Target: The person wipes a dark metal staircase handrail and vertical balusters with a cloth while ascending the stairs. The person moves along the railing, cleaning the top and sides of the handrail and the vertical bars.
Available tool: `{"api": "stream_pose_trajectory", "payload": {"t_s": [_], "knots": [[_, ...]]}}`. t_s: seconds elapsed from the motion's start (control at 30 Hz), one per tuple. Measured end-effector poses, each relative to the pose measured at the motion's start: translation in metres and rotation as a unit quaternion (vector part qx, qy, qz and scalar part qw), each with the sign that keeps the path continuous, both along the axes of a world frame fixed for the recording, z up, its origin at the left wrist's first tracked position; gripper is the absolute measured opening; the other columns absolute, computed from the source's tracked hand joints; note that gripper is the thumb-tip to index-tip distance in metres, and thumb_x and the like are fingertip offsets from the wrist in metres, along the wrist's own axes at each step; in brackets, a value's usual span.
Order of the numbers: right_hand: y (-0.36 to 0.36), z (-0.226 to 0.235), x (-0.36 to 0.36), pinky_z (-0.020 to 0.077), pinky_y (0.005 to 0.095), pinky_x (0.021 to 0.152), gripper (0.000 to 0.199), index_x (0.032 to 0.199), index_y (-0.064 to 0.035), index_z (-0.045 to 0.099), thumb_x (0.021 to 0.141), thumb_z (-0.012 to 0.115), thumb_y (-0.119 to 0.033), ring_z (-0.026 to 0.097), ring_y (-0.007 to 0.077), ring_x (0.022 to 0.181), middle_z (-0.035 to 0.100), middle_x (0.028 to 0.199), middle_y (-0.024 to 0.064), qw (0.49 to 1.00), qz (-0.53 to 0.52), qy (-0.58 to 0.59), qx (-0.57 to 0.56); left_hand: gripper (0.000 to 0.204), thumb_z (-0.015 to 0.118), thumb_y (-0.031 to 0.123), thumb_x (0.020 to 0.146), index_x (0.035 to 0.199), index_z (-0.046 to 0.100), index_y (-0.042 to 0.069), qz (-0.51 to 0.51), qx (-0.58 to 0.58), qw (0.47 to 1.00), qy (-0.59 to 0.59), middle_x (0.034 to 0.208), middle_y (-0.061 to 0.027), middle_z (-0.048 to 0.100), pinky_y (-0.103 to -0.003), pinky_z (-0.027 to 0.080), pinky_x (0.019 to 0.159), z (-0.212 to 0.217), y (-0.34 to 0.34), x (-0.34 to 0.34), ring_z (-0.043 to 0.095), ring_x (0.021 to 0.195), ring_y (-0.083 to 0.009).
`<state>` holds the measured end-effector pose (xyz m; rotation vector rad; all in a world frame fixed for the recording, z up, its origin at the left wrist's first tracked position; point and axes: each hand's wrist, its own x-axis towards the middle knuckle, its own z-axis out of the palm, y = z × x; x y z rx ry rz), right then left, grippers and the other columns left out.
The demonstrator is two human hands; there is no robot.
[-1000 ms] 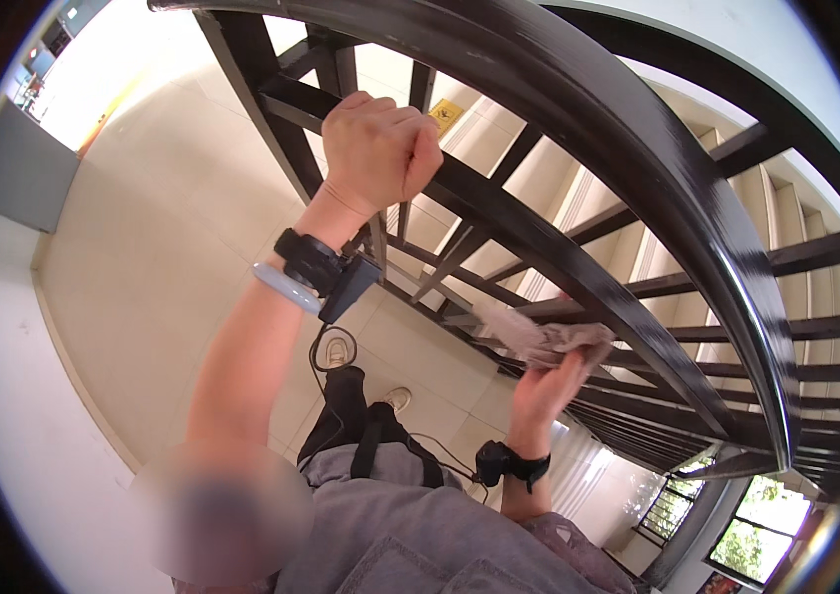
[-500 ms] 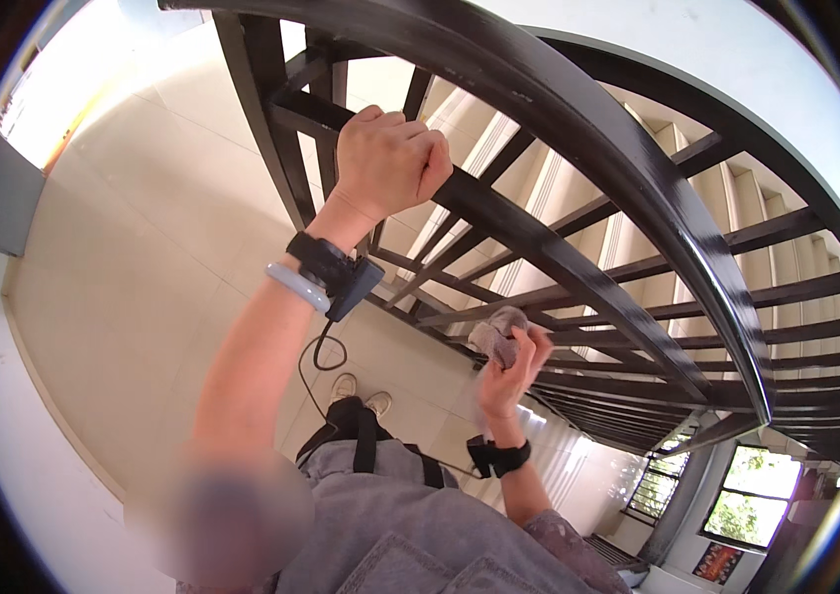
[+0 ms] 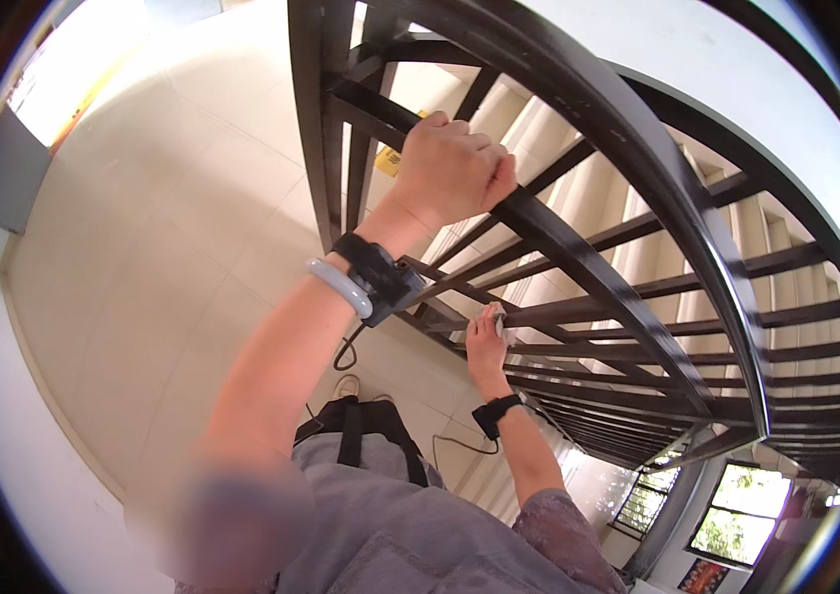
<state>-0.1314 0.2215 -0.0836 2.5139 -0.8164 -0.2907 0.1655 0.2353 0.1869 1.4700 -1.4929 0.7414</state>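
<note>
My left hand (image 3: 450, 168) is clenched around a dark metal bar of the stair railing (image 3: 628, 257), up near the top rail. A black strap and a pale bangle sit on that wrist. Lower down, my right hand (image 3: 484, 342) presses a crumpled grey cloth (image 3: 499, 319) against a lower rail of the same railing. A black band is on the right wrist.
Pale stair steps (image 3: 578, 188) rise behind the bars. A cream tiled floor (image 3: 162, 228) spreads to the left, with a yellow object (image 3: 390, 158) beyond the bars. Windows (image 3: 737, 505) show at the lower right. A thin black cable hangs by my legs.
My right hand has moved the cloth left and down along the lower rail. My left hand has kept its grip on the bar while the view shifted.
</note>
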Motion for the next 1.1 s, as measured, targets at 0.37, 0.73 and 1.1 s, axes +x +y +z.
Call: {"api": "stream_pose_trajectory", "payload": {"t_s": [0.37,0.73,1.1], "knots": [[0.004,-0.092,-0.006,0.0491,0.0420,0.091,0.030,0.111,-0.0047,0.068,0.083,0.060,-0.012,0.059,0.0266,0.110,0.061,0.121,0.0093,0.983,-0.011,-0.025,0.184,0.008,0.060,0.025,0.079,0.075,0.063,0.018,0.019,0.114,0.992,-0.043,0.078,0.0021,0.061,-0.031,0.048,0.069,0.000,0.012,-0.001,0.058,0.070,-0.0188],[-0.017,0.116,-0.051,0.0351,0.0396,0.104,0.038,0.123,-0.0057,0.063,0.084,0.062,-0.007,0.047,0.0212,0.134,0.052,0.143,0.0084,0.948,0.207,-0.235,-0.064,0.024,0.061,0.024,0.078,0.055,0.058,0.018,-0.006,-0.047,0.999,-0.022,0.053,0.0036,0.050,-0.030,0.036,0.056,0.001,-0.005,-0.001,0.046,0.051,-0.0171],[-0.002,-0.040,-0.036,0.0382,0.0354,0.107,0.049,0.127,-0.0034,0.059,0.079,0.064,-0.001,0.050,0.0240,0.131,0.057,0.138,0.0107,0.984,0.047,-0.047,0.163,0.020,0.062,0.023,0.077,0.059,0.059,0.017,-0.086,-0.098,0.990,0.056,0.057,0.0030,0.054,-0.029,0.040,0.059,-0.017,-0.018,0.001,0.052,0.055,-0.0166]]}}
